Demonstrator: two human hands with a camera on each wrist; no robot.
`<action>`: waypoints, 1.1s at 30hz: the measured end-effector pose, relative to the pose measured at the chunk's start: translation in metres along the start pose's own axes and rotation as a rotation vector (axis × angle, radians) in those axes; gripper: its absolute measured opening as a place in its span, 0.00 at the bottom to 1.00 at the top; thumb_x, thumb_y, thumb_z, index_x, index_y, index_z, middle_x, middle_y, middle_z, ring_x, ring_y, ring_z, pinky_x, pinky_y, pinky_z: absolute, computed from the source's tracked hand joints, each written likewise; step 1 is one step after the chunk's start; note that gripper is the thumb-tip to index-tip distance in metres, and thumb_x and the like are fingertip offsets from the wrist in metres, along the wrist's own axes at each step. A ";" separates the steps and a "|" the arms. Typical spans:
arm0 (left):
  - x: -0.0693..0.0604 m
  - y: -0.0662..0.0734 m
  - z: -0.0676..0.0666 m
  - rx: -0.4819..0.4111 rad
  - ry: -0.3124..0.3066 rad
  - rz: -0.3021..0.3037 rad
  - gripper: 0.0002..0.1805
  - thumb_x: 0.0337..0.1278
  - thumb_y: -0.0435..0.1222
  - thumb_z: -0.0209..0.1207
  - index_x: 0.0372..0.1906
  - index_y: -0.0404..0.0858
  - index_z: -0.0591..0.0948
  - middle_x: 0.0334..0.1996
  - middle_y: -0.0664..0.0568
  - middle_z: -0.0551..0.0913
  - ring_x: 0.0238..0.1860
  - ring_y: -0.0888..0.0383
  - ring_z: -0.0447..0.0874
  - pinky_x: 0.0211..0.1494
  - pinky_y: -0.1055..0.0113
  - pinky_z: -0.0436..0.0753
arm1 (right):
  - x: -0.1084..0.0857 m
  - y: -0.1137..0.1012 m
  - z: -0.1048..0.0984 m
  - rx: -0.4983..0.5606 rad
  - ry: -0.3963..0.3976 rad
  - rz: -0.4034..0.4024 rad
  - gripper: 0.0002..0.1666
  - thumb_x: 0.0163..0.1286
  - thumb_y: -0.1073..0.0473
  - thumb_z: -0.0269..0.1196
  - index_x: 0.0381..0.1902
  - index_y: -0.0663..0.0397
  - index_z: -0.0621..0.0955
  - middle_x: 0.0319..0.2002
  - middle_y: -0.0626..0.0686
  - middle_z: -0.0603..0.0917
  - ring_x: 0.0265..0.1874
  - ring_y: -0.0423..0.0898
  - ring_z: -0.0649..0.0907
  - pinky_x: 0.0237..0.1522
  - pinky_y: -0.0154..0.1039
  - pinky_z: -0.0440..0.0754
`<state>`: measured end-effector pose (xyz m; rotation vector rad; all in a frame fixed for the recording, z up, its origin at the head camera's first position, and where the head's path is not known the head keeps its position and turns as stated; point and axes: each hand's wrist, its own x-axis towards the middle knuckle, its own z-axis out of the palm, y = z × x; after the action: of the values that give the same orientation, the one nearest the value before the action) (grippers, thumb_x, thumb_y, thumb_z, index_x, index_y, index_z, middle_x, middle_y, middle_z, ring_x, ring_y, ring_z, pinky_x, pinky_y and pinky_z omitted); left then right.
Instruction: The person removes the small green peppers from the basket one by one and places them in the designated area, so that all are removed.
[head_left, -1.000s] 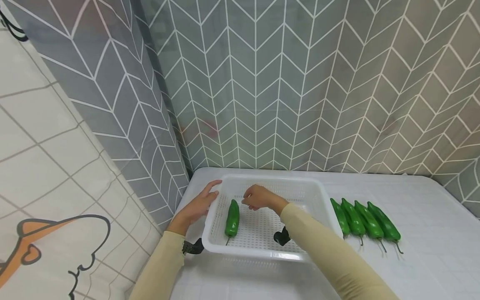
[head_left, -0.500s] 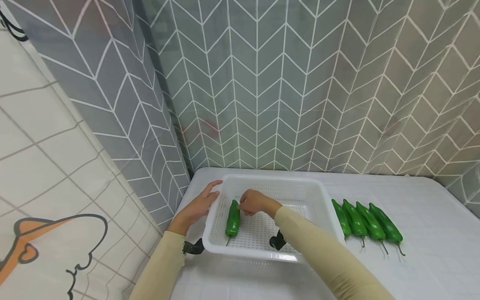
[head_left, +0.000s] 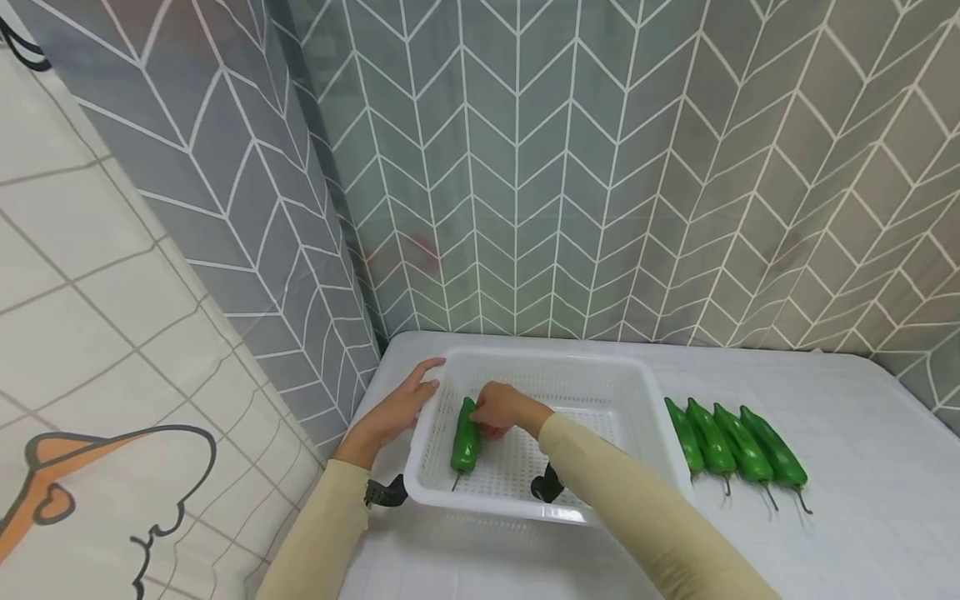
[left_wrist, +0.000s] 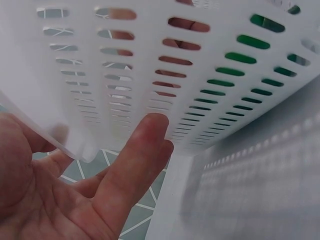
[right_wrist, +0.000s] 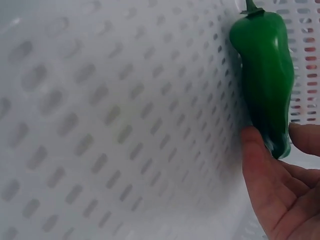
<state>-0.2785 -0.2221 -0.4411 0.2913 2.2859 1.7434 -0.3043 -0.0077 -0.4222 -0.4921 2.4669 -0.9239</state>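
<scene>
A white perforated plastic basket (head_left: 517, 505) stands on the table, and a green pepper (head_left: 466, 442) lies inside it near the left wall, stem toward the near side. My right hand (head_left: 507, 407) reaches into the basket and pinches the pepper's far, pointed end. In the right wrist view, thumb and fingers (right_wrist: 254, 150) sit on either side of the pepper's tip (right_wrist: 267, 85). My left hand (head_left: 399, 410) holds the basket's left rim near the far corner. The left wrist view has a finger (left_wrist: 142, 145) touching the outer wall of the basket (left_wrist: 145, 80).
Several green peppers (head_left: 746, 442) lie side by side on the white tablecloth (head_left: 862, 500), right of the basket. A grey patterned curtain (head_left: 510, 167) hangs behind the table. Another hanging cloth (head_left: 112, 333), white with a grid, is at the left.
My right hand has moved left and slightly nearer, from beside the pepper onto its far end. The pepper has barely moved. My left hand stays at the basket's rim.
</scene>
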 end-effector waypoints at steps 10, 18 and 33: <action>0.001 0.003 -0.001 0.005 -0.026 0.007 0.27 0.84 0.45 0.38 0.80 0.54 0.50 0.68 0.37 0.70 0.59 0.43 0.80 0.50 0.48 0.84 | 0.002 0.000 0.001 0.005 0.005 -0.012 0.09 0.72 0.66 0.63 0.41 0.71 0.83 0.25 0.56 0.84 0.27 0.50 0.87 0.32 0.41 0.87; 0.003 -0.002 0.000 -0.013 -0.010 -0.007 0.26 0.84 0.45 0.39 0.79 0.57 0.52 0.67 0.40 0.72 0.59 0.45 0.80 0.51 0.47 0.84 | 0.000 0.001 0.005 -0.004 0.015 -0.014 0.11 0.72 0.65 0.63 0.45 0.72 0.83 0.26 0.55 0.84 0.26 0.48 0.86 0.32 0.40 0.87; 0.001 -0.002 -0.002 -0.014 -0.037 0.015 0.27 0.84 0.46 0.38 0.80 0.56 0.50 0.66 0.39 0.73 0.59 0.45 0.80 0.53 0.45 0.82 | -0.005 0.003 0.002 0.024 0.029 -0.018 0.18 0.72 0.66 0.63 0.56 0.72 0.80 0.32 0.58 0.84 0.28 0.49 0.87 0.31 0.41 0.87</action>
<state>-0.2804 -0.2241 -0.4429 0.3359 2.2506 1.7455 -0.2998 -0.0038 -0.4244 -0.4964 2.4781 -0.9728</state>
